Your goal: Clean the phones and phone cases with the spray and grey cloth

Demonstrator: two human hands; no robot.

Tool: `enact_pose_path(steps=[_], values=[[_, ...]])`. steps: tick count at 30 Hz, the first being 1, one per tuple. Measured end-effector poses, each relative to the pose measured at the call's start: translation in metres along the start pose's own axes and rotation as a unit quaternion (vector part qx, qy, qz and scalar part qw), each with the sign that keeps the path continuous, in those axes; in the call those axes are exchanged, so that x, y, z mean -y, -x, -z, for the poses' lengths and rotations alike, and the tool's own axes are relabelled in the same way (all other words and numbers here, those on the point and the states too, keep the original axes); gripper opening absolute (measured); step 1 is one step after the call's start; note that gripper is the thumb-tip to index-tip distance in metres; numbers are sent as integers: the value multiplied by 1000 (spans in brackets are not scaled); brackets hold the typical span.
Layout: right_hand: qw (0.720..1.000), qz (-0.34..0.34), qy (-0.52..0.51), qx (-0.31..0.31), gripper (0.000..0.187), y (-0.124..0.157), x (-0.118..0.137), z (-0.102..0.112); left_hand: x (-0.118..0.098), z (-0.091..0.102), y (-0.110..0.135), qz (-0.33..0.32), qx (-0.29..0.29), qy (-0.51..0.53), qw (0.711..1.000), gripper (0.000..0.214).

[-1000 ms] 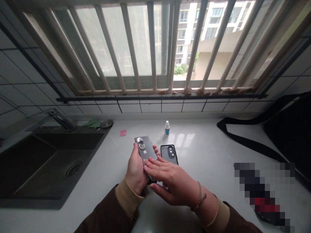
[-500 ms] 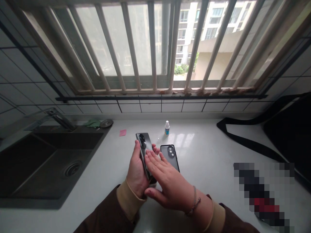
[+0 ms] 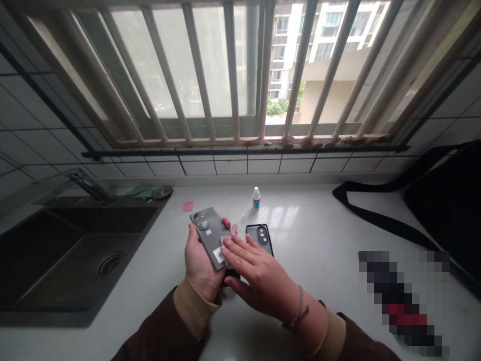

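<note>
My left hand (image 3: 201,260) is wrapped round a grey smartphone (image 3: 211,233), its back and camera bump turned up. A white label-like patch (image 3: 218,255) shows low on the phone's back. Over the phone's lower right side lies my right hand (image 3: 253,265), fingers stretched flat, fingertips on or just above it. Something pale shows at those fingertips; I cannot make out what it is. A dark thing (image 3: 231,278) under the right hand is mostly hidden. Just beyond my right fingers a black-rimmed phone case (image 3: 259,235) lies on the counter, its lower part covered by the hand.
A small white bottle (image 3: 256,198) stands on the white counter (image 3: 311,281) near the wall. A pink paper (image 3: 187,206) lies left of it. The dark sink (image 3: 90,235) with its faucet is at left. A black strap (image 3: 387,225) and a blurred-out item (image 3: 404,301) are at right.
My left hand and the phone have shifted left, and the phone's back has turned more toward me. The white patch on it has come into view. My right hand stays flat beside it.
</note>
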State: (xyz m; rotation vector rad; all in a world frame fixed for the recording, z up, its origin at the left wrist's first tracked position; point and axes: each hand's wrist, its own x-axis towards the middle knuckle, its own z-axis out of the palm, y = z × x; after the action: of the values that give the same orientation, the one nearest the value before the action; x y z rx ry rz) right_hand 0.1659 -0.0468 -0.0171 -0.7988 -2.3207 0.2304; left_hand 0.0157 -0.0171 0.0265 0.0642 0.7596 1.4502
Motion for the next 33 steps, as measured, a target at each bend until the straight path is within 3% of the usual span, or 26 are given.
enact_pose_path(steps=[9,15,19,25,29,33], values=[[999,-28,25,6,57,0,-5,7,14,4,-3,81,52,-20,995,73],[993,-85,78,4,58,-1,-5,8,23,3,-6,103,104,-39,988,59],[987,-136,84,-25,59,0,-9,10,27,9,-6,133,133,-88,978,56],[969,-226,-2,-101,59,0,-20,13,29,17,-4,261,156,-148,941,66],[938,-285,-107,-163,57,0,-27,15,25,12,-1,265,132,-165,941,62],[860,-382,-274,-200,48,3,-48,13,19,6,1,243,115,-191,944,64]])
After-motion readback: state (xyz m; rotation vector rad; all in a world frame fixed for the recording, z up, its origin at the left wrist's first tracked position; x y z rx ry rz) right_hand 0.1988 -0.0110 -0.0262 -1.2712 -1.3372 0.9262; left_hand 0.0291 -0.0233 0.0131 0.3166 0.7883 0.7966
